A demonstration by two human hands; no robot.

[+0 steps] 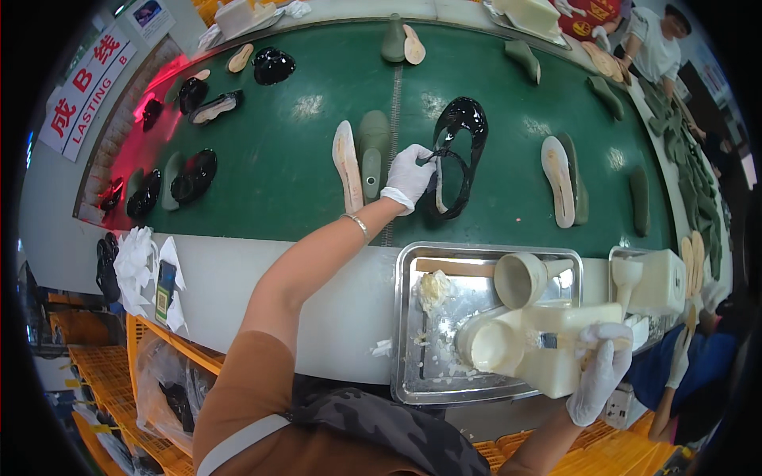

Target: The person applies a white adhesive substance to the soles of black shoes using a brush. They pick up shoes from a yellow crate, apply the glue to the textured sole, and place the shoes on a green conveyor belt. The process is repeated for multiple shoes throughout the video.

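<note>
Head view: a glossy black strappy shoe upper [459, 155] is being gripped by its strap in the white-gloved left hand [408, 176], fingers closed on it, arm stretched out over a green conveyor belt [286, 159]. The upper is lying on the belt just right of that hand, beside a dark green shoe last [373, 151] and a pale beige insole [347, 165]. Nearer the body, a brush handle [571, 341] is being held in the closed, gloved right hand [599, 373], over a cream plastic glue pot [524, 345] sitting in a steel tray [413, 333]. More lasts, insoles and black uppers are being carried along the belt. Another person [655, 44] is being seen at the far right, and yellow crates [103, 373] below.
</note>
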